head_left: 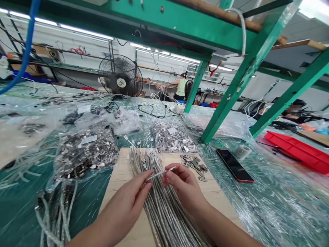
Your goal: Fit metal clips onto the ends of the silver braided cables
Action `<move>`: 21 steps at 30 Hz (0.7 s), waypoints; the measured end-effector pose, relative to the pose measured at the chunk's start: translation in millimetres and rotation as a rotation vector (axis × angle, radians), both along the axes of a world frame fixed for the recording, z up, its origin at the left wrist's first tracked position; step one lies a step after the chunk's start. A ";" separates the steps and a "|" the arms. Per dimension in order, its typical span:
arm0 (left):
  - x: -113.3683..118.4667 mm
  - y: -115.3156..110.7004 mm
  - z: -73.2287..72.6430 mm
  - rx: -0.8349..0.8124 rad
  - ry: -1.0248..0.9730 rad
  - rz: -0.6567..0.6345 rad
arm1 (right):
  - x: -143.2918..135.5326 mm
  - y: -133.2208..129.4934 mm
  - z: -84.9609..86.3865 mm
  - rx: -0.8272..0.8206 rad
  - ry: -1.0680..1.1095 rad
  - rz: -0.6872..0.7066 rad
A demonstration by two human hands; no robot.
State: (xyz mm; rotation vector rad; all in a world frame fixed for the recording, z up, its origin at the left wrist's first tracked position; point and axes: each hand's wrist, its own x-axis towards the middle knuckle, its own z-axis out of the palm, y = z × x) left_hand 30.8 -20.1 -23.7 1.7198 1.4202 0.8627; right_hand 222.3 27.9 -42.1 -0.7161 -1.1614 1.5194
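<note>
Left hand (130,200) and right hand (185,187), each grip narrow, pinch one cable (157,174). It looks slender, silvery-white, nearly straight.

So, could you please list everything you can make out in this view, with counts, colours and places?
held cable: 1, pale, between both hands
cable bundle: many, silvery grey, on the board
board: 1, pale wood, front centre
loose metal pieces: many, metallic, board's far right
bags of metal parts: several, clear, beyond the board
looped cables: several, pale, front left
worktop: 1, green, under clear film
phone: 1, black, red-edged, right
red tray: 1, far right
frame: 1, green, overhead and right
large fan: 1, black, behind
blue hose: 1, upper left
co-worker: 1, pale green top, background
left grip: 1, bare, pinching held cable
right grip: 1, bare, pinching held cable
</note>
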 end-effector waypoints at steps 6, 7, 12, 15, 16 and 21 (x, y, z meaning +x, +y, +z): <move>4.8 -2.2 9.7 0.130 0.030 0.010 | -2.2 -13.2 9.0 0.070 -0.060 0.038; 4.4 -2.3 10.9 0.116 0.018 -0.002 | -3.0 -14.4 9.7 0.072 -0.053 0.047; 6.5 -3.9 10.4 -0.014 -0.023 -0.083 | -4.5 -13.9 8.3 0.049 -0.053 0.036; 9.3 -5.0 7.0 -0.004 -0.033 -0.072 | -4.3 -13.0 8.1 0.035 -0.078 0.038; 9.9 -5.2 6.2 0.004 -0.039 -0.064 | -4.4 -13.0 8.5 0.032 -0.085 0.046; 10.7 -4.6 5.2 0.031 -0.047 -0.039 | -5.9 -14.5 10.3 0.021 -0.063 0.103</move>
